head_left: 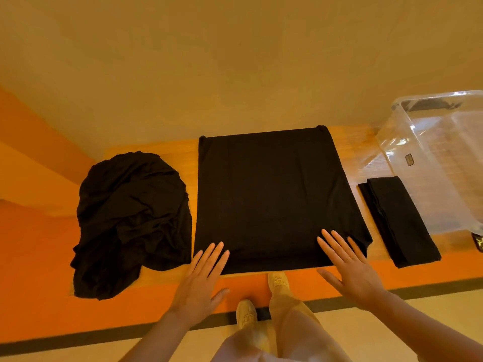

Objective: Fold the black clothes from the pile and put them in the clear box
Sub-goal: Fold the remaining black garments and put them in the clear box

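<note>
Presently, the tabletop (162, 150) carries everything, and its near edge is your first hazard: the flattened black garment (271, 199) lies square in the middle with its near hem close to that edge, so a careless drag toward you could pull cloth over the side and spoil the fold.

To your right, the clear box (439, 163) stands at the far right of the tabletop, partly out of frame. I judge that a folded piece carried there one-handed could sag open before it clears the wall.

On your left, the pile (130, 220) of unfolded black clothes sits just beside the flattened garment and hangs slightly past the near edge. A sweeping sleeve or elbow could catch it and tip it to the floor.

Between the garment and the box lies a folded black piece (400, 223), not yet boxed. Any wide fold to the right may overlap and disturb it.

Your left hand (201, 278) is flat, fingers straight, fingertips resting on the garment's near-left corner. Your right hand (347, 265) is likewise flat and gripping nothing, fingers spread on the near-right corner. Uneven pressure between them would skew the hem and crease the fold.
</note>
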Available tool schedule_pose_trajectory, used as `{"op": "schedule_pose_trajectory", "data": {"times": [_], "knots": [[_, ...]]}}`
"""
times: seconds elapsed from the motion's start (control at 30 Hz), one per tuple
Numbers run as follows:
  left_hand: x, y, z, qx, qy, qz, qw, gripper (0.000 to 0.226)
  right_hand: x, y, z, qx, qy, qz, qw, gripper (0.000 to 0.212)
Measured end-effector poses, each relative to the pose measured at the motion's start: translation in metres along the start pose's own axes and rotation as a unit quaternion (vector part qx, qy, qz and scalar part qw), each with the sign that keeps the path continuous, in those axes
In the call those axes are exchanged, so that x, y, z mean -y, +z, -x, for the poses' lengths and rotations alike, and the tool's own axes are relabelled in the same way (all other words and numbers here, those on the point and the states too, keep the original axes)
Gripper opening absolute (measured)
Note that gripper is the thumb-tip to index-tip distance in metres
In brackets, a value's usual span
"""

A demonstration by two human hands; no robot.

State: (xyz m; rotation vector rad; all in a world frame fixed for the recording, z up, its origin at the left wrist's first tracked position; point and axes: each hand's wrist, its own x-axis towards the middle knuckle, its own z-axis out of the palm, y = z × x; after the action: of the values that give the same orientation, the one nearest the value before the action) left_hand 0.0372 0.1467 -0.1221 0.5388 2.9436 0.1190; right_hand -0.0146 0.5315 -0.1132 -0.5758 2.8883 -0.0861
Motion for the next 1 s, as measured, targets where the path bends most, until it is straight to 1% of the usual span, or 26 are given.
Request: {"op": "schedule_pose_trajectory", "data": {"times": [0.07,0.13,0.17,0.2,0.23,0.27,0.3,0.33,0.37,0.4,0.43,0.47,0.5,0.57,0.63,0.7,0.77,0.87,0.97,1.0], "knots": [[0.006,-0.001,0.006,-0.003,0.006,-0.002,1.000,0.076,-0.010,-0.001,0.012,-0.001,-0.008,0.024,1.000,0.073],[0.013,-0.004,0.008,-0.035,0.015,0.000,0.999,0.077,-0.016,-0.006,0.016,0.003,0.008,0.033,0.999,0.085],[0.017,-0.008,0.008,-0.054,0.024,-0.001,0.998,0.071,-0.018,-0.008,0.016,-0.005,0.026,0.034,0.999,0.087],[0.018,-0.008,0.009,-0.086,0.037,0.002,0.996,0.059,-0.020,-0.010,0.018,-0.021,0.044,0.037,0.998,0.085],[0.019,-0.009,0.010,-0.119,0.052,0.009,0.992,0.040,-0.022,-0.013,0.018,-0.035,0.056,0.043,0.997,0.082],[0.022,-0.011,0.011,-0.133,0.054,0.025,0.989,0.030,-0.024,-0.015,0.016,-0.044,0.064,0.049,0.996,0.080],[0.022,-0.017,0.014,-0.127,0.043,0.044,0.990,0.044,-0.025,-0.018,0.015,-0.052,0.069,0.058,0.995,0.078],[0.023,-0.015,0.017,-0.121,0.040,0.047,0.991,0.051,-0.026,-0.020,0.015,-0.055,0.069,0.068,0.994,0.076],[0.025,-0.018,0.019,-0.126,0.040,0.057,0.990,0.042,-0.027,-0.021,0.016,-0.055,0.066,0.078,0.993,0.075],[0.027,-0.016,0.021,-0.133,0.049,0.064,0.988,0.022,-0.028,-0.021,0.016,-0.053,0.061,0.084,0.993,0.075],[0.028,-0.021,0.022,-0.129,0.040,0.079,0.988,0.022,-0.028,-0.022,0.017,-0.047,0.058,0.089,0.993,0.075],[0.028,-0.019,0.022,-0.117,0.042,0.097,0.987,0.036,-0.028,-0.023,0.017,-0.043,0.058,0.095,0.993,0.075],[0.029,-0.021,0.023,-0.103,0.035,0.105,0.989,0.042,-0.029,-0.024,0.017,-0.043,0.056,0.104,0.992,0.074],[0.031,-0.024,0.024,-0.104,0.041,0.106,0.988,0.041,-0.029,-0.026,0.020,-0.052,0.044,0.114,0.991,0.068],[0.033,-0.026,0.026,-0.104,0.030,0.119,0.987,0.037,-0.029,-0.030,0.026,-0.070,0.039,0.111,0.991,0.055],[0.034,-0.030,0.029,-0.116,0.021,0.122,0.986,0.030,-0.030,-0.034,0.032,-0.082,0.035,0.096,0.991,0.045],[0.034,-0.032,0.031,-0.121,0.009,0.127,0.984,0.027,-0.031,-0.037,0.036,-0.080,0.028,0.071,0.994,0.040],[0.031,-0.039,0.033,-0.118,-0.019,0.146,0.982,0.037,-0.035,-0.045,0.036,-0.070,0.027,-0.007,0.997,0.044],[0.028,-0.046,0.032,-0.124,-0.038,0.145,0.981,0.043,-0.035,-0.050,0.036,-0.023,0.071,-0.118,0.990,0.039],[0.028,-0.048,0.032,-0.131,-0.036,0.136,0.981,0.043,-0.036,-0.052,0.037,-0.010,0.089,-0.140,0.986,0.043]]}}
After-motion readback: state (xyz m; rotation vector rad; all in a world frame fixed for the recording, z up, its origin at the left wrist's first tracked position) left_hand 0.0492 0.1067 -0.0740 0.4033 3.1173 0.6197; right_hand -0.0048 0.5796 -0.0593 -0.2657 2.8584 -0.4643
